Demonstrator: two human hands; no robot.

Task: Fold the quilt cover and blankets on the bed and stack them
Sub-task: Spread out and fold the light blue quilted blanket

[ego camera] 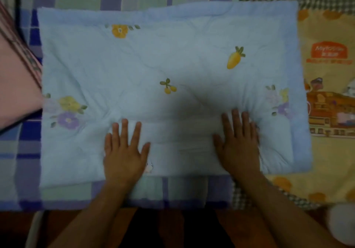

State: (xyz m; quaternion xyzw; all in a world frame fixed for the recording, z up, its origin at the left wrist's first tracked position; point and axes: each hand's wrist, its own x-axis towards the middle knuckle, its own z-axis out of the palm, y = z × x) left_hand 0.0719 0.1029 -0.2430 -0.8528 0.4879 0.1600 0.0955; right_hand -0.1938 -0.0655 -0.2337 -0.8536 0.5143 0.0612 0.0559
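Observation:
A pale blue quilted blanket (163,59) with flower, cherry and carrot prints lies folded into a wide rectangle on the bed. My left hand (124,151) lies flat on its near edge, fingers straight and spread. My right hand (239,142) presses down flat on the blanket further right, and the fabric puckers around its fingertips. Neither hand holds anything.
The blanket rests on a blue, purple and green checked bed sheet (26,151). A yellow cartoon-print blanket (330,97) with a checked border lies to the right. Pink fabric (15,86) sits at the left edge. The bed's front edge and dark floor (172,230) are below.

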